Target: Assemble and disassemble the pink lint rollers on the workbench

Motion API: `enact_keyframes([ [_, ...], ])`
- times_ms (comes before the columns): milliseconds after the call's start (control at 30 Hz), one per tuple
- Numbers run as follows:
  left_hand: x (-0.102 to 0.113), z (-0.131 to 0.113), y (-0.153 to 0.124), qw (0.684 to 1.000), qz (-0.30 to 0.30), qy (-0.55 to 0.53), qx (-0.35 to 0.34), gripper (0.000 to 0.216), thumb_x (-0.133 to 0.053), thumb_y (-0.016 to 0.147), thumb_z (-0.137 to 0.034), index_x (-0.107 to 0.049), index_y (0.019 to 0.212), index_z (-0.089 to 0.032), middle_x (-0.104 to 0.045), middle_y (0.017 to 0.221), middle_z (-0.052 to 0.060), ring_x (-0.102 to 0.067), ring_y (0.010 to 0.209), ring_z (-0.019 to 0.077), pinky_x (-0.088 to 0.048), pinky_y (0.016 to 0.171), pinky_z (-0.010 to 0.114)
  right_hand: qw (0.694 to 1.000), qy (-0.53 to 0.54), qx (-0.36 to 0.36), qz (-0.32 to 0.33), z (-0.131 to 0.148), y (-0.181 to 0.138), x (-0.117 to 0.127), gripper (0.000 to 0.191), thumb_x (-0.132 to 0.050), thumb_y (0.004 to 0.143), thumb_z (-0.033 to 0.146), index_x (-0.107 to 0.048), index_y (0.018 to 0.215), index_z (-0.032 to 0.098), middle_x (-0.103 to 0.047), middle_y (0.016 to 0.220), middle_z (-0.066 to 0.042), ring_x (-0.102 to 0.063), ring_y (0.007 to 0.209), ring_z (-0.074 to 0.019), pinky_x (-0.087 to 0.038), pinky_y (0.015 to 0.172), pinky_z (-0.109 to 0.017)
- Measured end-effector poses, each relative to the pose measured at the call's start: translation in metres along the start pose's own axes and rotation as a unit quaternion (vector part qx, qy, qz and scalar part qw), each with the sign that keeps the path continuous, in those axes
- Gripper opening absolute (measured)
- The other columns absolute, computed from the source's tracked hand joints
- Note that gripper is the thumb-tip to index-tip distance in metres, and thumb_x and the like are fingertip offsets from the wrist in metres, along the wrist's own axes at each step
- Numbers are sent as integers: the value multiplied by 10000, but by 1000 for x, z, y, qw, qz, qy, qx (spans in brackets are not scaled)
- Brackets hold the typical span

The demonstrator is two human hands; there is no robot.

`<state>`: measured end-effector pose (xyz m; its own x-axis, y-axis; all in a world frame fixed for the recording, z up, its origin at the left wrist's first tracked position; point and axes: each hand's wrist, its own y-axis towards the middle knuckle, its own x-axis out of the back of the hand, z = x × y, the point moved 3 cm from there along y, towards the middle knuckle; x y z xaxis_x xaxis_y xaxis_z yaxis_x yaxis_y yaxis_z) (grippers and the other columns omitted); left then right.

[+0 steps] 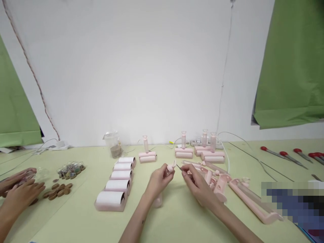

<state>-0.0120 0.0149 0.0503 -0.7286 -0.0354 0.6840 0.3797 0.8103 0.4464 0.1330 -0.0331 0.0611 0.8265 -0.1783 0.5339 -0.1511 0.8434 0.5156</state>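
My left hand is closed around a pink plastic handle piece, whose small forked tip points up and to the right. Below the palm, a translucent pink end shows; whether it is part of the same piece is hidden. My right hand pinches a thin dark tool, its point close to the forked tip. I cannot tell whether they touch. Beside my right hand lies a pile of loose pink plastic parts. To the left stands a row of pink holders with white rollers.
Pink lint rollers with upright handles stand along the wall near a power strip. Another person's hands work at the left beside brown discs. A plastic cup stands at the back; red-ended tools lie right.
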Motion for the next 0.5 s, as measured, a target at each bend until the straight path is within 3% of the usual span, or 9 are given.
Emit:
enact_keyframes([
  [133,-6,-5,-2,998,49,45,-17,57,-445,732,-235,-449,684,-204,-370,532,-78,-353,491,83,-243,476,171,1000,-30,-1,-2,2,-2,-1,119,-356,846,329,-367,916,233,-509,824,-19,-516,712,-165,-412,619,-287],
  [233,-15,-11,-6,991,97,81,-42,39,-486,694,-239,-511,696,-210,-444,504,-65,-404,471,102,-243,469,184,994,-99,-34,-16,1,-4,-3,266,-457,778,409,-357,949,231,-499,758,2,-517,622,-163,-393,553,-277],
  [300,-21,-14,-9,985,125,101,-60,87,-489,694,-243,-555,746,-221,-505,508,-48,-451,477,124,-251,477,196,987,-158,-24,3,1,-4,-5,227,-429,788,453,-409,800,228,-482,653,17,-489,563,-158,-343,507,-257],
  [367,-24,-17,-11,980,145,115,-74,139,-466,713,-238,-572,802,-229,-560,547,-28,-495,507,145,-264,489,205,979,-205,13,23,1,-3,-7,327,-361,819,474,-353,611,222,-452,565,16,-457,542,-155,-294,486,-246],
  [500,-24,-19,-11,975,161,131,-82,124,-432,718,-206,-554,736,-203,-556,551,-8,-501,518,160,-257,486,222,973,-227,36,20,0,-2,-6,392,-327,828,489,-270,550,220,-407,521,18,-403,509,-139,-247,467,-238],
])
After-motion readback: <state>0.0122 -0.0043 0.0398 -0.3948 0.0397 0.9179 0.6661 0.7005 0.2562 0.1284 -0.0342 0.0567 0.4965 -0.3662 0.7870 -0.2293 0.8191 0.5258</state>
